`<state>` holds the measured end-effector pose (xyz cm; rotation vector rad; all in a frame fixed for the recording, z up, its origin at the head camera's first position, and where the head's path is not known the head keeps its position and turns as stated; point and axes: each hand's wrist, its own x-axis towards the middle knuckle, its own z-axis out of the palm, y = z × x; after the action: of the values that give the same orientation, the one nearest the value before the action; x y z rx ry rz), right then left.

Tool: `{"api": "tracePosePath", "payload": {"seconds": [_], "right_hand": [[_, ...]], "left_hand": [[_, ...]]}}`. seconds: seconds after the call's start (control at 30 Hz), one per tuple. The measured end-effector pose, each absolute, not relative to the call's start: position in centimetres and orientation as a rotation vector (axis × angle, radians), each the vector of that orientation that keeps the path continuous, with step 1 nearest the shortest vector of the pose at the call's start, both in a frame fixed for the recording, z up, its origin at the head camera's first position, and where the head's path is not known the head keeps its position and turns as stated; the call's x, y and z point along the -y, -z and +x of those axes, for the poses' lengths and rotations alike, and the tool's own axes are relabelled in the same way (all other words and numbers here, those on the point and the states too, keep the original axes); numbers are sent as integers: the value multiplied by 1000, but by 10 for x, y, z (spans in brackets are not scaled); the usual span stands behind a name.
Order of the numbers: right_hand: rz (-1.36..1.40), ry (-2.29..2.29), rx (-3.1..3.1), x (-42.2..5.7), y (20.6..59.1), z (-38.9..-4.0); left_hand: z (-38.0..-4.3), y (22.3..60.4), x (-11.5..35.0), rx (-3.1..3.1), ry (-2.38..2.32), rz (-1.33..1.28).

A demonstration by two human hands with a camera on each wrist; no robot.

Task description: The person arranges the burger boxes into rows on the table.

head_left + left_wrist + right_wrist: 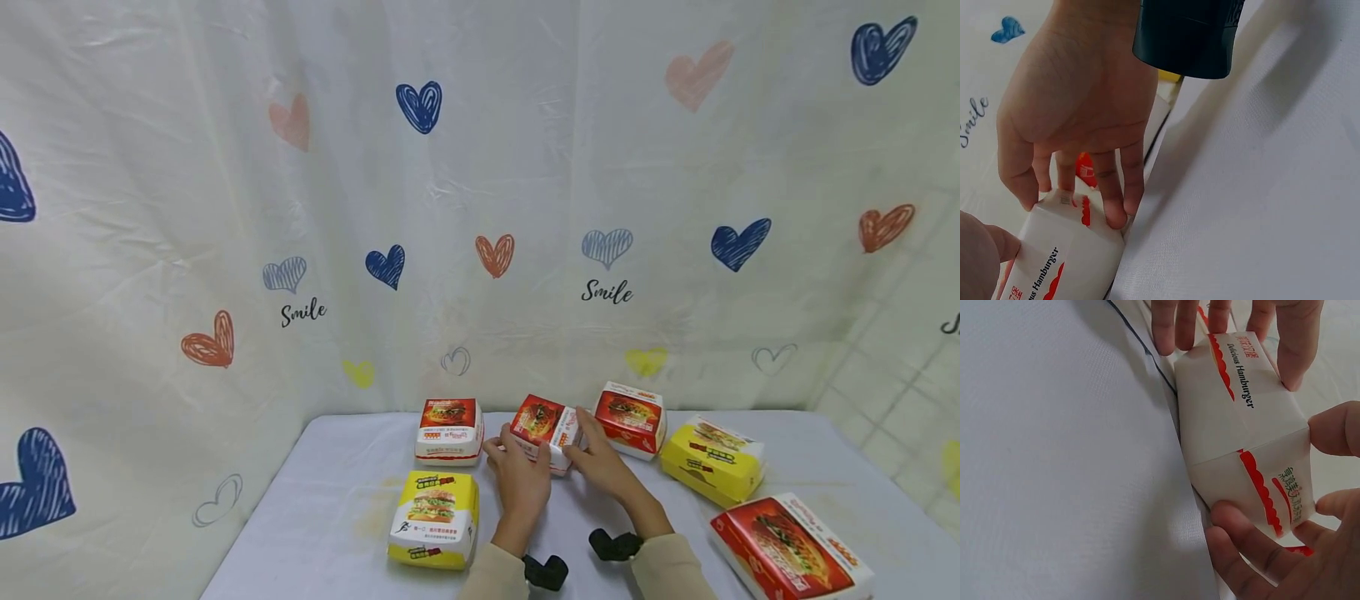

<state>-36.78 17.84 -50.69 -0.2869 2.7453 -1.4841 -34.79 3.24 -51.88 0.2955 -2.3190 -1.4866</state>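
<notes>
A red-and-white hamburger box (pixel 537 419) lies at the back of the table, between both hands. My left hand (pixel 521 483) grips its left end, thumb on one edge and fingers on the other side. The opposite end is held by my right hand (pixel 604 463). In the right wrist view, white faces of the hamburger box (pixel 1238 403) carry red trim and the words "Delicious Hamburger". Thumb and fingers of the right hand (pixel 1310 556) press around its near corner. The left wrist view shows the left hand (pixel 1085 87) over the other end.
Another red box (pixel 448 432) stands left of the hands, with a yellow burger box (pixel 433 518) in front of it. On the right are a red box (pixel 630 419), a yellow box (pixel 714 460) and a larger red box (pixel 791 550). A heart-printed curtain (pixel 480 183) hangs behind the white table (pixel 315 500).
</notes>
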Motion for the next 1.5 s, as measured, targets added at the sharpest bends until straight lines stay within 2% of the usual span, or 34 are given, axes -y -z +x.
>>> {"api": "tracePosePath", "payload": {"seconds": [0.53,1.5], "right_hand": [[-184,1472,-2762,-176,505,-362],[-197,1415,-2835,-177,508,-365]], "left_hand": [[-349,522,-33,2315,1521,259],[-348,523,-29,2347,1536,195]]}}
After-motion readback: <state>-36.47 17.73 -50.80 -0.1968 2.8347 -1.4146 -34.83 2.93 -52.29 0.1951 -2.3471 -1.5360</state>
